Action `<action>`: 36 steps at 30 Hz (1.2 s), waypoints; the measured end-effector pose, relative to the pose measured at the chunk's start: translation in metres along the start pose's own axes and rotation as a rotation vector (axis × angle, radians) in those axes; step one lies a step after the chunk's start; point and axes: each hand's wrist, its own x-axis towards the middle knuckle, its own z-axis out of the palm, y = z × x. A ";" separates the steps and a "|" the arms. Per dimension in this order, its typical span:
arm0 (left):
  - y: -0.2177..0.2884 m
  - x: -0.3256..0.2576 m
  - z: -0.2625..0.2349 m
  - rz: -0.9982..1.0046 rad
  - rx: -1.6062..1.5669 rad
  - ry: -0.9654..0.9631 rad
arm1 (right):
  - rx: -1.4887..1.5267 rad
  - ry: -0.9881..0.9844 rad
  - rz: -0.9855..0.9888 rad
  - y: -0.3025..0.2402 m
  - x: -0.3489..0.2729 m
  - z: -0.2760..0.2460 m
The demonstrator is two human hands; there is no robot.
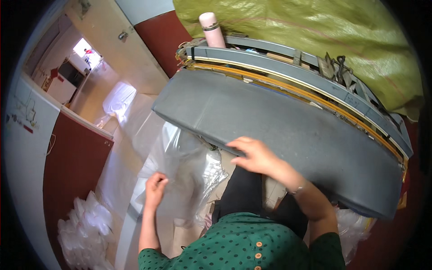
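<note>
A large clear plastic sheet (177, 157) hangs beside the left end of a long grey-topped machine (252, 108). My left hand (156, 189) is closed, its fingers pinched at the near edge of this sheet. Over the machine's front edge, my right hand (254, 155) is held with thumb and fingers apart and nothing in it. A long metal bar (279, 63) and an orange strip (288, 86) run along the back of the grey top. Slight blur softens the right fingertips.
A pink bottle (211, 30) stands behind the bar, and metal tools (338, 67) lie farther right. Bundled clear bags (87, 229) are heaped on the floor at left. A door (121, 45) stands open at far left. Yellow-green sheeting (306, 27) covers the back.
</note>
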 end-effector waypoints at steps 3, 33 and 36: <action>0.066 0.001 0.030 0.147 -0.111 -0.152 | 0.114 -0.014 -0.056 -0.018 0.014 0.049; 0.179 0.056 0.067 0.740 0.161 -0.344 | 0.396 0.182 -0.126 -0.090 -0.027 -0.007; 0.198 0.065 0.049 0.554 -0.042 -0.510 | 0.431 -0.016 0.044 -0.079 -0.038 -0.024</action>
